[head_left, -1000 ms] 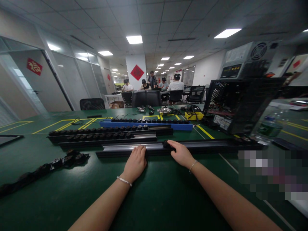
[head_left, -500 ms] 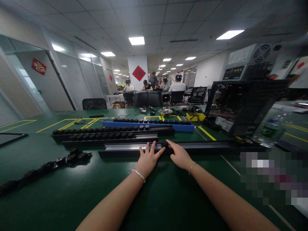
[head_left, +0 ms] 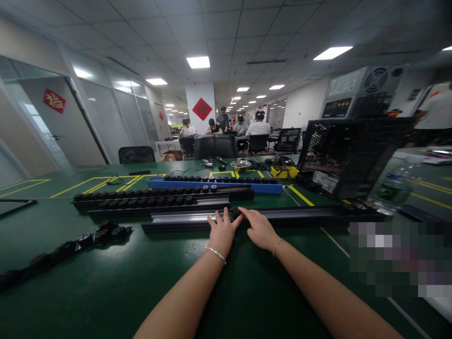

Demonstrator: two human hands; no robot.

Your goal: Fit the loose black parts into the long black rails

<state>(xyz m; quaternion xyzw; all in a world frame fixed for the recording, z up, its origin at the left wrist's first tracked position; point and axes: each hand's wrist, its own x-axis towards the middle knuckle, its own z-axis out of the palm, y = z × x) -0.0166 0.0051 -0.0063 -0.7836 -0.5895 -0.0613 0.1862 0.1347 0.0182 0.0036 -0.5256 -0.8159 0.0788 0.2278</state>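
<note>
A long black rail (head_left: 300,214) with a shiny metal channel lies crosswise in front of me. In its channel sits a small black round part (head_left: 235,213), between my two hands and partly covered by fingers. My left hand (head_left: 222,233) is spread over the rail's near edge, fingers apart, its thumb against the part. On the other side, my right hand (head_left: 260,230) has its forefinger on the part, with the other fingers curled and the thumb hidden. Behind lie a shorter black rail (head_left: 212,202) and a blue rail (head_left: 247,187), both bearing rows of small black parts.
At the left, a strip of black parts (head_left: 67,249) lies on the green table (head_left: 106,292). An open computer case (head_left: 356,150) and a plastic bottle (head_left: 393,186) stand at the right. Farther back are a metal bowl (head_left: 240,164) and a yellow tray (head_left: 284,172). Several people sit beyond.
The view has shifted slightly, and my left forearm has swung to the right. My right forefinger now lies over the top of the part, closer to my left thumb.
</note>
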